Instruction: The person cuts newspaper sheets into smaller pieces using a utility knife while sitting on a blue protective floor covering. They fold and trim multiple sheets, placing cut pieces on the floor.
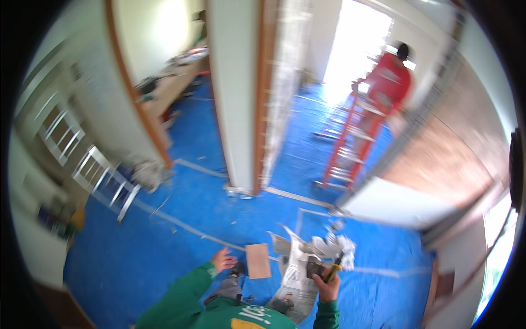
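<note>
The right hand (327,289) grips a yellow-and-black tool (335,268) near newspaper (296,274); the left hand (223,260) has loosely spread fingers beside 1 tan sheet (258,261).

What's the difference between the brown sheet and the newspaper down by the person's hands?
The brown sheet is plain; the newspaper is greyish-white with dark print. The brown sheet looks flat and straight-edged, while the newspaper is creased and uneven. The newspaper also covers more area than the brown sheet. Both appear to lie on the blue floor covering.
</note>
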Tool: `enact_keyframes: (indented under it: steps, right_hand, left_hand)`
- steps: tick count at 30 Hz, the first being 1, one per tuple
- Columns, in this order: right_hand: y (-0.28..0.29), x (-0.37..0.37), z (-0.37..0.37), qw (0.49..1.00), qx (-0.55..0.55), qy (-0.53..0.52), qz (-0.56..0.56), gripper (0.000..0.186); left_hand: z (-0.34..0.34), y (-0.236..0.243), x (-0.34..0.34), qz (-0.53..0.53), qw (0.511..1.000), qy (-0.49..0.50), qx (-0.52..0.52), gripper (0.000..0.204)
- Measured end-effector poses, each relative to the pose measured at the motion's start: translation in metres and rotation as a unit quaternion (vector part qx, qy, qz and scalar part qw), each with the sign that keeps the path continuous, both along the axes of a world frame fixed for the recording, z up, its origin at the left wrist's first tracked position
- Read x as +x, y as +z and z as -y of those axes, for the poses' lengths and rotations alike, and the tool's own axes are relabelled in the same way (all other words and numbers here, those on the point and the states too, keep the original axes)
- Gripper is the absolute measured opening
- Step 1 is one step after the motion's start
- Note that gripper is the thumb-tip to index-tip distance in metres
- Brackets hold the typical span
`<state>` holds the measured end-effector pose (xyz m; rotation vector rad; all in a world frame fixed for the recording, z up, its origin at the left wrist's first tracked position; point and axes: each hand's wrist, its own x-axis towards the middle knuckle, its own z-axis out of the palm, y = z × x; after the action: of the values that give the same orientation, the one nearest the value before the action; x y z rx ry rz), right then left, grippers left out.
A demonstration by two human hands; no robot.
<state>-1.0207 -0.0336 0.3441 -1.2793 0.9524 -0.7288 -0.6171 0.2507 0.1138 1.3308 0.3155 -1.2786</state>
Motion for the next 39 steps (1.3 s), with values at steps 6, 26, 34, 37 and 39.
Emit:
enact_keyframes:
  steps: [6, 26, 34, 37, 39]
  right_hand:
    - [-0.008, -0.079, -0.021, 0.985, 0.074, -0.089, 0.13, 0.04]
    - [0.082, -0.172, -0.022, 0.99, 0.0, 0.139, -0.009, 0.031]
    - [0.053, -0.166, -0.026, 0.978, 0.0, 0.198, -0.065, 0.026]
    - [0.047, -0.152, -0.028, 0.953, -0.026, 0.278, -0.12, 0.028]
    - [0.045, -0.137, -0.029, 0.935, -0.032, 0.327, -0.132, 0.03]
  left_hand:
    - [-0.011, -0.011, -0.049, 0.045, 0.989, -0.045, 0.136, 0.084]
    - [0.24, 0.121, -0.258, -0.04, 0.92, -0.271, -0.28, 0.068]
    - [0.171, 0.106, -0.267, -0.081, 0.947, -0.209, -0.232, 0.069]
    - [0.131, 0.102, -0.295, -0.115, 0.947, -0.188, -0.234, 0.069]
    - [0.116, 0.106, -0.302, -0.115, 0.948, -0.169, -0.246, 0.069]
